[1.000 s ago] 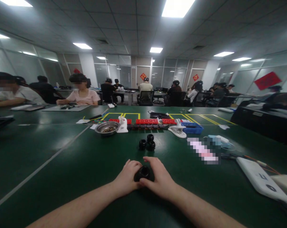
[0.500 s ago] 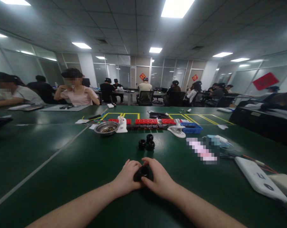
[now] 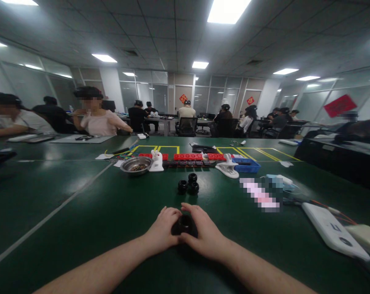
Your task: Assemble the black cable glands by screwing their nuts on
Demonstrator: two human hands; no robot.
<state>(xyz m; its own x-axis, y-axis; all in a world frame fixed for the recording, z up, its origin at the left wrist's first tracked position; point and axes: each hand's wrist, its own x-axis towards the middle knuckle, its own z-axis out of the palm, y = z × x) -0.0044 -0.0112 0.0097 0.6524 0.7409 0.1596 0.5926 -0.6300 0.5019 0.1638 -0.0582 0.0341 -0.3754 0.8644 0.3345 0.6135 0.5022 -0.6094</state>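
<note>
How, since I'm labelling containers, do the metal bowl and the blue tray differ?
The metal bowl is round, the blue tray rectangular. The metal bowl is silvery, while the blue tray is blue. The metal bowl stands toward the left, the blue tray toward the right. Both rest on the green table.

Surface (image 3: 105, 220) wide open left of left hand (image 3: 162, 228); open right of right hand (image 3: 207, 230) too, up to white box (image 3: 330, 226). Straight ahead, three black round parts (image 3: 193, 189) block; red strip (image 3: 187, 157) behind, bowl (image 3: 137, 165) farther left.
</note>
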